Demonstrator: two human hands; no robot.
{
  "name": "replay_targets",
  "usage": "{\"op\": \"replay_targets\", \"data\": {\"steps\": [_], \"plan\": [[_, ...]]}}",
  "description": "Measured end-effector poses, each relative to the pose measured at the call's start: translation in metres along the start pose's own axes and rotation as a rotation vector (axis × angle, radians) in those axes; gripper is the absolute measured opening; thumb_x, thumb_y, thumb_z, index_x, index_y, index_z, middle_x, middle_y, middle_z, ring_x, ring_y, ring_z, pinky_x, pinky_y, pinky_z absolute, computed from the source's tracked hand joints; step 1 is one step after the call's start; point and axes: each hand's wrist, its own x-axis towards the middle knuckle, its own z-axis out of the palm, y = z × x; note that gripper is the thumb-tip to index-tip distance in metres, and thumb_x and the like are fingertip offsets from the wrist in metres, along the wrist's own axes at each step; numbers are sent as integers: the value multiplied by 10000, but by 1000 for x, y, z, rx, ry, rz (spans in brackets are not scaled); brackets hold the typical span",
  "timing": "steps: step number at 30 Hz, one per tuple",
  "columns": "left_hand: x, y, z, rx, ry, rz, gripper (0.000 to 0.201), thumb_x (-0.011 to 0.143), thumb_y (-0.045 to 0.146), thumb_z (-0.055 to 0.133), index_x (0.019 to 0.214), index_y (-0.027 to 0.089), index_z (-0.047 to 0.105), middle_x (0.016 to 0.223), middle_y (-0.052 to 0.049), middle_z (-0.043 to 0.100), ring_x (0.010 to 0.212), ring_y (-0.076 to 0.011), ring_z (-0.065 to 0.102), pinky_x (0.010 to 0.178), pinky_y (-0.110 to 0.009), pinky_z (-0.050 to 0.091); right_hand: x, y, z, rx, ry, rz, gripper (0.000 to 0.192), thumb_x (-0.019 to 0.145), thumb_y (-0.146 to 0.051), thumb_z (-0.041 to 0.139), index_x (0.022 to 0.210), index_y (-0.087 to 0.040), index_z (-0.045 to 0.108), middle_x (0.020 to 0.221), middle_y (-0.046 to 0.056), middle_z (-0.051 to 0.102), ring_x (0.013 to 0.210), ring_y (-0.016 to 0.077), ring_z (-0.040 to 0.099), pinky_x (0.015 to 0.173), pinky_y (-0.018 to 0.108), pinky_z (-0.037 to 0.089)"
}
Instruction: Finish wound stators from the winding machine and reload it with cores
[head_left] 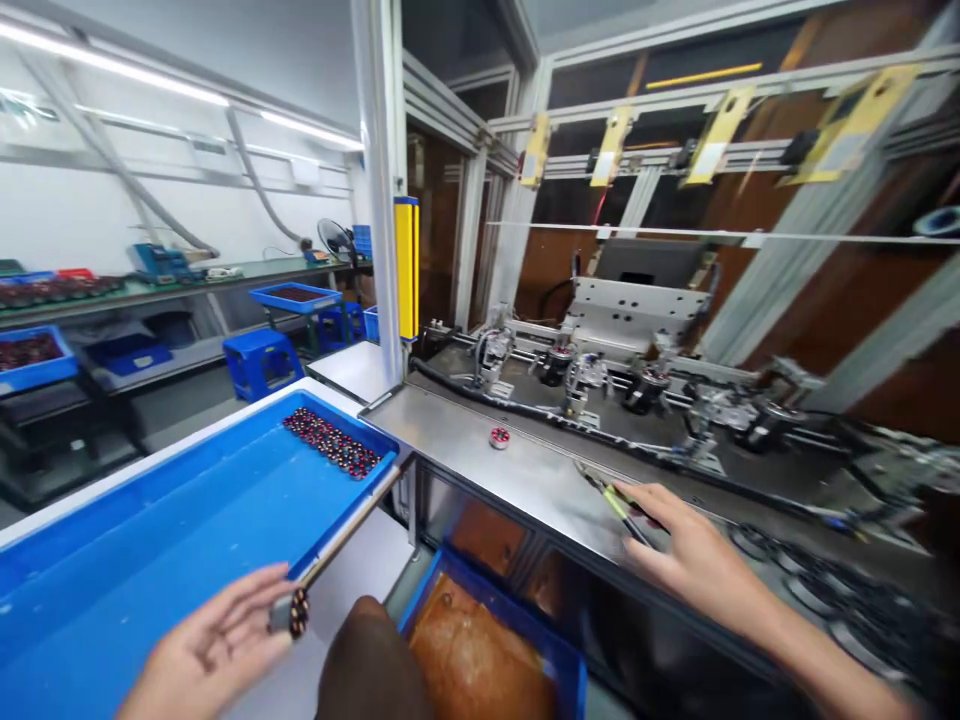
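Between the thumb and fingers of my left hand (pixel 214 640) is a small motor stator (pixel 298 612), its dark face showing copper-coloured windings. It is held just off the near edge of a large blue tray (pixel 172 540). My right hand (pixel 686 545) grips a pair of pliers (pixel 619 508) with yellow-green and black handles, jaws pointing up and left over the metal ledge (pixel 450 430). On that ledge, left of the pliers, a single red-and-silver round part (pixel 499 438) sits apart from both hands. Packed rows of stators (pixel 330 442) fill the tray's far right corner.
Behind the ledge stands a machine with several clamp stations (pixel 585 380) inside an aluminium frame, a yellow guard strip (pixel 406 268) on its post. Black rings (pixel 810 580) lie at the right. Below is a blue bin (pixel 574 690) with a brown cover. A blue stool (pixel 262 363) stands behind.
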Motion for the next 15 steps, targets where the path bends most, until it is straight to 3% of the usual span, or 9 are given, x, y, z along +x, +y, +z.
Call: {"op": "replay_targets", "data": {"steps": [3,5,10,15], "plan": [[60,-7,-47,227,127,-151,663,625,443,841,1198,195,615,1115,-137,760,971,-301,743,835,-380,612,26,32,25,-92,-11,-26,522,778,-381,547,1224,-124,631,1221,171,629,1114,315,619,1012,465,472],[108,-17,-64,314,234,-168,692,640,388,837,1231,149,568,1071,-130,750,903,-284,752,861,-417,595,31,44,40,-123,37,-21,521,821,-442,523,1214,-116,629,1239,179,618,1113,311,627,1003,460,487],[213,-54,-73,505,418,-145,319,879,334,651,1134,145,615,1073,-78,693,940,-214,682,843,-437,560,32,58,59,-194,139,-17,510,847,-513,513,1168,-144,657,1237,171,626,1138,325,619,1014,493,490],[284,-92,-68,607,620,-180,346,909,363,607,1191,164,595,1187,-93,645,1029,-237,643,886,-472,530,33,65,62,-242,137,-8,519,866,-555,500,1179,-172,657,1260,164,614,1145,318,618,1010,503,500]]}}
